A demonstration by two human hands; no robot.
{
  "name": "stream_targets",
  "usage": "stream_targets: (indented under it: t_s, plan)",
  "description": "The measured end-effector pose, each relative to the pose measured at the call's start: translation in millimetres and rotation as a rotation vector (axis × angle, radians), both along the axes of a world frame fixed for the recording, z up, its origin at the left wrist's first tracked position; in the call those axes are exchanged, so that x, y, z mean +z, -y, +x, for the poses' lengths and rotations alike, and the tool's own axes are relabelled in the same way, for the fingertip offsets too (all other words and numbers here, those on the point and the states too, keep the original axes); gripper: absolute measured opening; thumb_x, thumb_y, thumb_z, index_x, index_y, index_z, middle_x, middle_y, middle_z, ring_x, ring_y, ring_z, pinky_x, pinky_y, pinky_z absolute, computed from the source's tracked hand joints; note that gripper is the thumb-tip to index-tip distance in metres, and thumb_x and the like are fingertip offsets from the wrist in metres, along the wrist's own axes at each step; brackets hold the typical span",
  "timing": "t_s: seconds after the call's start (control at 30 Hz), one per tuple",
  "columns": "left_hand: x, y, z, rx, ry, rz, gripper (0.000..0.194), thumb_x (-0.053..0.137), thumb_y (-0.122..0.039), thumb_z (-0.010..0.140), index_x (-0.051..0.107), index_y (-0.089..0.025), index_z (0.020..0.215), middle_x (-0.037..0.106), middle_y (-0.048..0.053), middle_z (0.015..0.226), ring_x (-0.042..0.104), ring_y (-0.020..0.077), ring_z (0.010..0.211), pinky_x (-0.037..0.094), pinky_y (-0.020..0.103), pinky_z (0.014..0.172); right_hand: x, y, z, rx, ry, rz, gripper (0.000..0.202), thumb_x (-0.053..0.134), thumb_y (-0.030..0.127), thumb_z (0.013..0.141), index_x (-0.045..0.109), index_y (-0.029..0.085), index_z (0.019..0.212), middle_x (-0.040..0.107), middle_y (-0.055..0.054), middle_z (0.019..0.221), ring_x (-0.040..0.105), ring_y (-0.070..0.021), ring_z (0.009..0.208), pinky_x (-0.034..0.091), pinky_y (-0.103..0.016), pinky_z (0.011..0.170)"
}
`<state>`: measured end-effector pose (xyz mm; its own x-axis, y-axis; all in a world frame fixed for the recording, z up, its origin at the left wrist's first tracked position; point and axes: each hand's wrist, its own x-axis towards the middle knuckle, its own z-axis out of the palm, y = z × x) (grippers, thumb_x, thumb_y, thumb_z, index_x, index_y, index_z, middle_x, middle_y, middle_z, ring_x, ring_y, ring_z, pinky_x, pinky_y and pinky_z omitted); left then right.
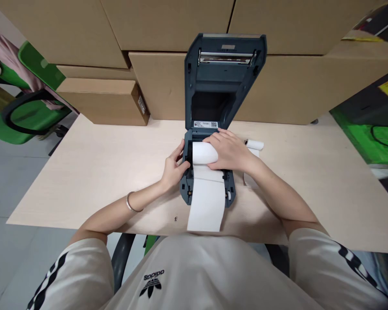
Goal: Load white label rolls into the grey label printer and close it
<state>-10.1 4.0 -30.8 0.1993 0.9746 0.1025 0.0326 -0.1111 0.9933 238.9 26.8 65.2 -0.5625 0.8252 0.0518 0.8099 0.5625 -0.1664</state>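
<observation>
A dark grey label printer point(187, 189) stands on the table with its lid point(210, 77) tipped up and back. A white label roll point(203, 152) sits in its bay, and a strip of labels point(207, 202) runs from it over the printer's front to the table edge. My left hand point(175, 167) grips the printer's left side, thumb on the inner edge and fingers along the outside. Over the right end of the roll lies my right hand point(228, 150), thumb in front and fingers behind. Its palm side is hidden.
A small white roll point(255, 144) with loose paper point(251, 181) lies right of the printer, partly behind my right arm. Large cardboard boxes point(278, 86) line the table's back, with a smaller box point(100, 101) at left. A green chair point(22, 116) stands beyond the left edge.
</observation>
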Motion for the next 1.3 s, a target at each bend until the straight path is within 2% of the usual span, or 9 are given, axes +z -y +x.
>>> stream_targets:
  t_s: [0.23, 0.37, 0.53, 0.77, 0.87, 1.0, 1.07, 1.17, 1.3]
  plan:
    - [-8.4, -2, -3, -0.025, 0.007, 0.03, 0.094, 0.071, -0.02, 0.084, 0.053, -0.026, 0.176, 0.052, 0.006, 0.186, 0.055, 0.037, 0.171, 0.046, 0.057, 0.145, 56.5, 23, 42, -0.077, -0.391, 0.006, 0.071, 0.089, 0.048, 0.073, 0.074, 0.03, 0.14, 0.077, -0.012, 0.141, 0.071, -0.0444, 0.128, 0.057, -0.061, 0.112]
    - [-9.2, -2, -3, -0.014, 0.021, 0.023, 0.091, 0.073, -0.023, 0.085, 0.056, -0.027, 0.175, 0.055, 0.005, 0.184, 0.053, 0.0371, 0.172, 0.044, 0.058, 0.146, 75.8, 25, 91, -0.185, -0.338, -0.131, 0.078, 0.094, 0.051, 0.067, 0.075, 0.03, 0.139, 0.077, -0.015, 0.139, 0.071, -0.0479, 0.125, 0.061, -0.063, 0.105]
    - [-9.0, -3, -3, -0.013, 0.026, -0.002, 0.093, 0.074, -0.025, 0.084, 0.056, -0.026, 0.175, 0.055, 0.006, 0.184, 0.058, 0.037, 0.168, 0.049, 0.056, 0.143, 47.8, -7, 131, -0.372, -0.094, -0.223, 0.075, 0.094, 0.053, 0.062, 0.075, 0.028, 0.13, 0.079, -0.015, 0.131, 0.074, -0.0477, 0.115, 0.063, -0.061, 0.094]
    - [-10.2, -6, -5, -0.017, 0.014, 0.026, 0.091, 0.073, -0.025, 0.083, 0.058, -0.027, 0.173, 0.054, 0.006, 0.184, 0.056, 0.0373, 0.17, 0.049, 0.057, 0.143, -14.8, -58, 111, -0.337, -0.176, -0.357, 0.073, 0.097, 0.048, 0.049, 0.077, 0.024, 0.116, 0.082, -0.014, 0.129, 0.077, -0.0427, 0.116, 0.064, -0.06, 0.105]
    - [-10.2, -7, -5, -0.023, 0.004, 0.05, 0.091, 0.072, -0.023, 0.083, 0.058, -0.025, 0.173, 0.053, 0.007, 0.185, 0.052, 0.037, 0.173, 0.046, 0.056, 0.145, -16.3, -58, 112, -0.293, -0.233, -0.411, 0.08, 0.098, 0.055, 0.054, 0.079, 0.026, 0.126, 0.081, -0.014, 0.141, 0.077, -0.0437, 0.128, 0.062, -0.062, 0.116]
    - [-12.5, -7, -5, -0.021, 0.019, 0.059, 0.09, 0.073, -0.021, 0.084, 0.059, -0.027, 0.173, 0.054, 0.005, 0.185, 0.054, 0.036, 0.171, 0.047, 0.055, 0.145, 1.6, -51, 145, -0.297, -0.327, -0.463, 0.079, 0.085, 0.065, 0.075, 0.077, 0.031, 0.145, 0.073, -0.012, 0.162, 0.07, -0.043, 0.148, 0.057, -0.062, 0.127]
    - [-13.6, -7, -6, -0.024, 0.034, 0.054, 0.09, 0.074, -0.021, 0.084, 0.059, -0.029, 0.172, 0.054, 0.004, 0.185, 0.057, 0.0363, 0.169, 0.049, 0.055, 0.143, 5.5, -51, 162, -0.316, -0.355, -0.482, 0.073, 0.078, 0.063, 0.077, 0.078, 0.032, 0.143, 0.075, -0.01, 0.16, 0.071, -0.0408, 0.147, 0.058, -0.061, 0.125]
    - [-13.3, -7, -5, -0.025, 0.037, 0.049, 0.09, 0.074, -0.021, 0.084, 0.059, -0.029, 0.172, 0.054, 0.005, 0.185, 0.059, 0.0371, 0.168, 0.05, 0.056, 0.142, -5.8, -58, 172, -0.376, -0.322, -0.505, 0.064, 0.081, 0.058, 0.065, 0.084, 0.03, 0.123, 0.083, -0.012, 0.144, 0.079, -0.0399, 0.13, 0.066, -0.057, 0.111]
    - [-10.1, -6, -4, -0.014, 0.008, 0.052, 0.092, 0.071, -0.022, 0.083, 0.057, -0.024, 0.174, 0.051, 0.008, 0.186, 0.053, 0.0384, 0.172, 0.045, 0.059, 0.145, -28.0, -70, 162, -0.49, -0.204, -0.485, 0.044, 0.088, 0.051, 0.052, 0.078, 0.026, 0.088, 0.086, -0.011, 0.099, 0.08, -0.0346, 0.091, 0.068, -0.05, 0.085]
